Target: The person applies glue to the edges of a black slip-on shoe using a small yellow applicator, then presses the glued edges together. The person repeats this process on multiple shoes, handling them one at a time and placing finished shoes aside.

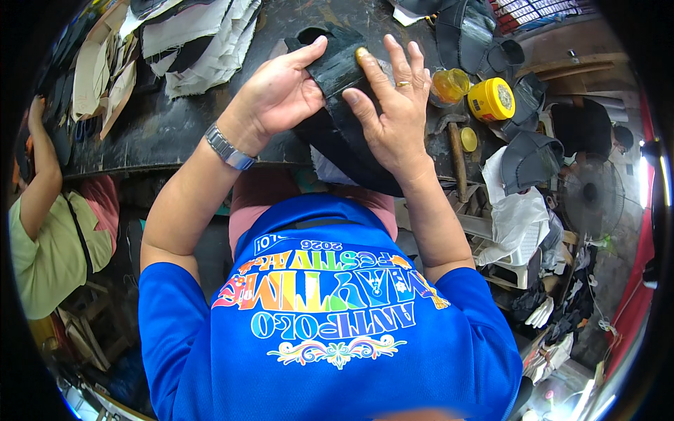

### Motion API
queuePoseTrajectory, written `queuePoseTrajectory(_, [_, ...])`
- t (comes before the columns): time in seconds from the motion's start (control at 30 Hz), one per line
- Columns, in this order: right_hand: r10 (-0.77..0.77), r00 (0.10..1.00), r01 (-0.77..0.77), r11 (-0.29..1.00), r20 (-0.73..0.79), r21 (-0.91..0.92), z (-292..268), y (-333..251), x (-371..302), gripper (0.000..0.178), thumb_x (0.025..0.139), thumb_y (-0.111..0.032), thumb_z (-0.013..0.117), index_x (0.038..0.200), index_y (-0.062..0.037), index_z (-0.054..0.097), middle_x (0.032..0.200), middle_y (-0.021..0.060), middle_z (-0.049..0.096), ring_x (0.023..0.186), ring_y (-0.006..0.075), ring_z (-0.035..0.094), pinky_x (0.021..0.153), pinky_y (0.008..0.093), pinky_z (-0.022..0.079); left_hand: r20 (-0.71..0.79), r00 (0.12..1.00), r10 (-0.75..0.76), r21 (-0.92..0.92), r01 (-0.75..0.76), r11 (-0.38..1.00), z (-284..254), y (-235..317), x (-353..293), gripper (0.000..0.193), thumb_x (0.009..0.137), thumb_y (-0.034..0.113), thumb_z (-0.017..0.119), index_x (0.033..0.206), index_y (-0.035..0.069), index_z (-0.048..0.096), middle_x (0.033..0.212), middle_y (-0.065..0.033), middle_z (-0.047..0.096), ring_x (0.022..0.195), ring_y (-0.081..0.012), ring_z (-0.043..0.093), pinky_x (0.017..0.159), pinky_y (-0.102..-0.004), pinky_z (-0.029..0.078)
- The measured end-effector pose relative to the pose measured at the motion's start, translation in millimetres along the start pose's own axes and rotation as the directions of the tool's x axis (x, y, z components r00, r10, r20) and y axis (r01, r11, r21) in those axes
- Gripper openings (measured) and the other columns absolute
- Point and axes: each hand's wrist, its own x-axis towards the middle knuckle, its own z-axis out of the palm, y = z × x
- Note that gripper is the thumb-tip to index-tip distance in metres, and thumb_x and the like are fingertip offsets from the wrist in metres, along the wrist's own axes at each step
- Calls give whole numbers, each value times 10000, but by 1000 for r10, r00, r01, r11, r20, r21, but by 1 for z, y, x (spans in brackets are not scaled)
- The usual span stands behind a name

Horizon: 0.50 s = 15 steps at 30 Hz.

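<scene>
A black leather-like piece (338, 64) with a curved opening is held up over the front of the dark table. My left hand (281, 97) grips it from the left, thumb raised along its edge and fingers partly hidden beneath. On its right side is my right hand (394, 105), fingers spread, with a yellow-brown smear on the index fingertip, which meets the piece. More black material (351, 144) hangs below toward my lap. Just right of my right hand are an amber-stained jar (450, 85) lying tilted and a yellow tub (491, 99).
A hammer (458, 158) and a round yellow lid (468, 139) lie at the table's right. White cloth-backed pieces (203, 45) are stacked at the back left. Black shoe-upper-like pieces (469, 35) fill the back right. Another person's arm (43, 158) is at far left; a fan (597, 193) stands right.
</scene>
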Motion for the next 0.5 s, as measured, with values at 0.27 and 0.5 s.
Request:
queuePoseTrajectory(0.27, [-147,988,150,984,38,-92,4,-15,-5,519,876,-542,680,1323,-277,670,1579,113,399,1518,383,210,1165,667,99,-30,999,29,46,-27,999,6,-3,-3,395,1099,328,430,1343,39,543,1342,-138,610,1239,-246,602,1084,-424,491])
queuePoseTrajectory(0.5, [-142,990,142,989,3,32,-3,-12,0,431,912,-489,675,1298,-301,699,1574,107,398,1499,370,248,1166,641,145,84,996,5,8,-5,1000,-2,3,-4,456,1107,388,380,1425,81,493,1366,-112,606,1260,-228,596,1094,-406,484])
